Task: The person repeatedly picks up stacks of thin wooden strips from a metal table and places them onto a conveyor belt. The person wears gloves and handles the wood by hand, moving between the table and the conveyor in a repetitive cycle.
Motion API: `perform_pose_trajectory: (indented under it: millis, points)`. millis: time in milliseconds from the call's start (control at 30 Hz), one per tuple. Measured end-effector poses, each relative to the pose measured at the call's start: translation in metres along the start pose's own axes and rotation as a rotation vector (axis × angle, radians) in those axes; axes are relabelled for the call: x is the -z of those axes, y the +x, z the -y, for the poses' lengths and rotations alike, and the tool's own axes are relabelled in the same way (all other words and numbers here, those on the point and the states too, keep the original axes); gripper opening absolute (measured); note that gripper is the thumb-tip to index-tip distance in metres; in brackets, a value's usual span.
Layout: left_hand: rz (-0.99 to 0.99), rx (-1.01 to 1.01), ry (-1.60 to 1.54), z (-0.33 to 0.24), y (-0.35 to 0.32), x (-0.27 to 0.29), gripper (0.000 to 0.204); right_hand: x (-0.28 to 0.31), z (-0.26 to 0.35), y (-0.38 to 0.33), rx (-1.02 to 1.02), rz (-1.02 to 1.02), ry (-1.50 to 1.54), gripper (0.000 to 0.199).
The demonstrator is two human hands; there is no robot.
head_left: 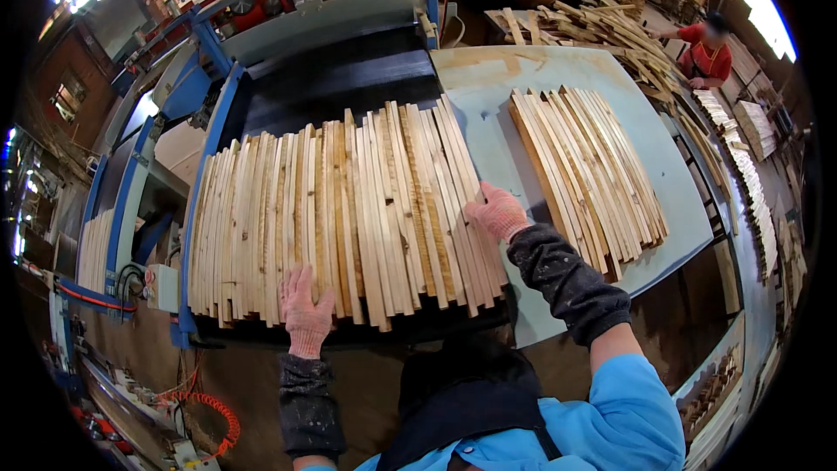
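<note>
At the near side, the ends of the main row of wooden strips (349, 218) formed a ragged line on the black belt (349, 70). We judged that an uneven push there could skew or overlap single pieces, and that sideways pressure could fan out the outer strips, which appeared to lean, toward the neighbouring counter (497, 78); rough edges could also snag the pink knitted gloves.

The left forearm, in a dark oversleeve, rose almost straight; we saw the left hand (307, 310) laid palm down over the near ends, its fingers extended and close together. The right forearm slanted inward from a bent elbow, and the right hand (500, 212) reached farther, to the row's right flank, with its index finger extended; we could not tell whether the other fingers pinched a strip.

To the right, apart from the row, a smaller batch of strips (593, 174) lay on the pale blue counter. Beyond, we noted the belt's blue frame (214, 131), a heap of loose wood (602, 35) and a co-worker in red (708, 61).
</note>
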State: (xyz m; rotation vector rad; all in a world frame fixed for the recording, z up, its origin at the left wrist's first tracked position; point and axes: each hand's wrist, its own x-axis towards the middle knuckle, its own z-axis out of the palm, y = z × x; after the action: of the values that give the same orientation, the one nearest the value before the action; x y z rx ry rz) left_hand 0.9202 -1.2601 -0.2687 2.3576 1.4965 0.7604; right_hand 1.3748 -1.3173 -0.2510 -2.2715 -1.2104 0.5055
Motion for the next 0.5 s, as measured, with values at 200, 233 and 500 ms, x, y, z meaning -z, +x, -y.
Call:
perform_pose_trajectory:
  millis: [200,233,500]
  points:
    - [-0.092,-0.095,0.132,0.028,-0.010,0.000,0.065,0.003,-0.017,0.004,-0.093,0.131,0.464,0.053]
    - [-0.107,-0.095,0.134,0.024,-0.010,0.002,0.065,-0.002,-0.021,0.003,-0.099,0.091,0.505,0.050]
    - [-0.133,-0.096,0.135,0.028,-0.011,-0.005,0.062,-0.005,0.000,-0.008,0.092,-0.177,-0.171,0.032]
